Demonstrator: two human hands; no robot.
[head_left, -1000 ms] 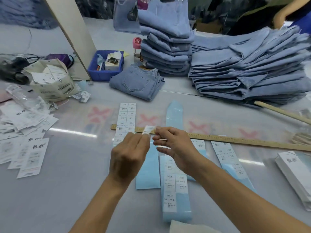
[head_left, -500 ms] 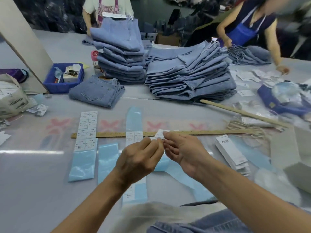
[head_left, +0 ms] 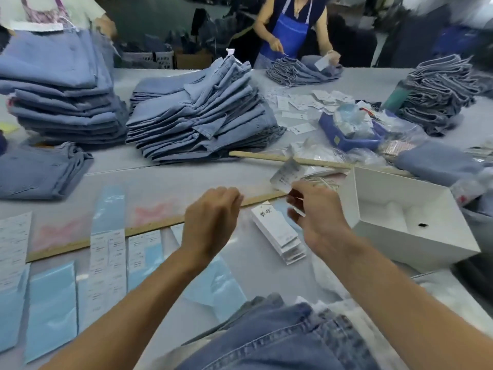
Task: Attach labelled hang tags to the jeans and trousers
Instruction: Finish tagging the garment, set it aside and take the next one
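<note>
My right hand [head_left: 317, 212] pinches a small white printed label [head_left: 286, 174] and holds it up above a stack of white hang tags [head_left: 277, 231] on the table. My left hand [head_left: 210, 220] hovers left of that stack with its fingers curled and nothing in it. Sheets of printed labels on blue backing [head_left: 106, 263] lie in rows at the lower left, below a long wooden ruler [head_left: 80, 243]. A pair of jeans [head_left: 280, 340] lies at the near edge under my arms. Folded jeans are piled in a big stack [head_left: 202, 116] beyond the ruler.
An open white cardboard box [head_left: 426, 209] stands right of the hang tags. More jeans stacks [head_left: 61, 89] sit at the far left and a further jeans pile [head_left: 437, 94] at the far right. A person in a blue apron [head_left: 290, 30] works across the table, amid loose tags and plastic bags [head_left: 314, 102].
The view has swung to the right. My hands have come apart: the right hand has carried the label up and to the right, and the left hand has let go of it.
</note>
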